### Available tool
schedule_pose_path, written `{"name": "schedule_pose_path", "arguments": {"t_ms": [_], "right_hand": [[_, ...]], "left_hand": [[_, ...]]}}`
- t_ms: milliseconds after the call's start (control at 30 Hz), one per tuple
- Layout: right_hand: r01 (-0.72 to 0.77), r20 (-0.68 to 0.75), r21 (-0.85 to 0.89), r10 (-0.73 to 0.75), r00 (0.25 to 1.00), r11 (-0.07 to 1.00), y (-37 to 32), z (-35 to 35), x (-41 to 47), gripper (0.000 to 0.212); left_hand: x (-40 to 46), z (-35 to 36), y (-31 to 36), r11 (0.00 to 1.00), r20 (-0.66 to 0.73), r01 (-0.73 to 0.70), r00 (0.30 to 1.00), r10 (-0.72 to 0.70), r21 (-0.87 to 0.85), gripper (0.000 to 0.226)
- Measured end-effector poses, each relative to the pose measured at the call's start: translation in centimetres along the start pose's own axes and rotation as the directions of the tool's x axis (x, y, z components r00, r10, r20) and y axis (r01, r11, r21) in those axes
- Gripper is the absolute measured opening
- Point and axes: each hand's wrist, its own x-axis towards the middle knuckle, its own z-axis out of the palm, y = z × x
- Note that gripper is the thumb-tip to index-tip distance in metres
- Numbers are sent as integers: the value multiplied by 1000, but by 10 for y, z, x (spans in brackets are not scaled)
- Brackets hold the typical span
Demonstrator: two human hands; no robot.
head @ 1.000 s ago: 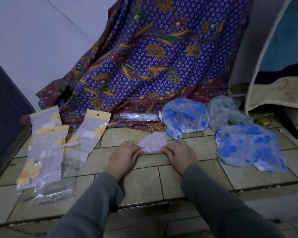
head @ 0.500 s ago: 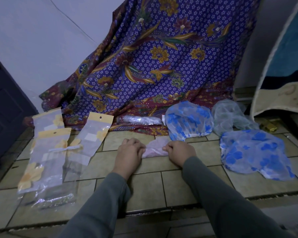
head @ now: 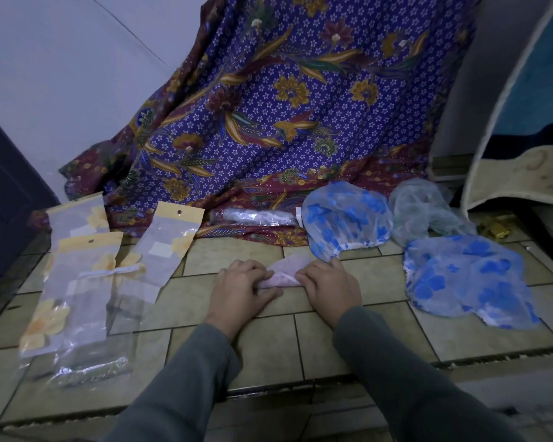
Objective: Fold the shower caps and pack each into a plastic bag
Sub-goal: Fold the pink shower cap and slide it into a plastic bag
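A pale pink shower cap, folded small, lies on the tiled floor between my hands. My left hand presses its left end and my right hand presses its right end, fingers gripping the folded edge. Two blue-flowered shower caps lie unfolded, one just beyond my right hand and one further right. A clear greenish cap sits behind them. Several empty plastic bags with yellow headers lie at the left. A packed bag rests on the cloth's hem.
A purple floral cloth hangs down the wall behind the work spot. A dark door stands at the far left. A padded piece with a dark leg stands at the right. The floor steps down near me.
The pink cap is folded smaller, and both hands have closed in toward each other on it. The camera has shifted slightly.
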Motion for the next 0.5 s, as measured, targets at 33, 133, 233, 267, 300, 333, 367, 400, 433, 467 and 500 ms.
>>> {"name": "schedule_pose_path", "arguments": {"t_ms": [33,133,233,267,300,333,367,400,433,467,500], "right_hand": [[-5,21,-8,5,1000,1000,1,-1,-2,23],[-48,131,-15,49,990,999,1,-5,-5,36],[-63,194,-34,69,979,997,-1,-7,-4,39],[-56,204,-39,63,977,998,-2,-7,-4,39],[-48,206,-40,55,977,998,-2,-7,-5,38],[-42,203,-34,48,978,999,-2,-8,-6,37],[-34,192,-24,38,981,999,-2,-8,-9,36],[-24,176,-14,26,984,1000,-1,-8,-11,35],[-14,162,-10,16,987,1000,-1,-9,-13,33],[-7,156,-16,10,988,1000,-2,-10,-14,33],[-3,155,-30,7,988,1000,-2,-11,-14,32]], "left_hand": [[2,1,-2,1000,6,6,1000,-6,-13,48],[5,1,-5,999,18,-25,1000,26,-27,51],[2,1,-6,997,5,-73,997,73,15,49],[0,1,-5,996,-6,-82,997,82,32,48],[-2,1,-5,995,-17,-88,996,89,44,47],[-5,1,-5,994,-26,-93,995,95,50,46],[-8,0,-4,994,-35,-100,994,102,53,46],[-10,0,-4,993,-43,-107,993,110,52,45],[-13,-1,-4,993,-53,-112,992,115,44,44],[-15,-2,-3,994,-60,-109,992,110,24,43],[-17,-3,-3,995,-62,-98,993,97,-3,42]]}}
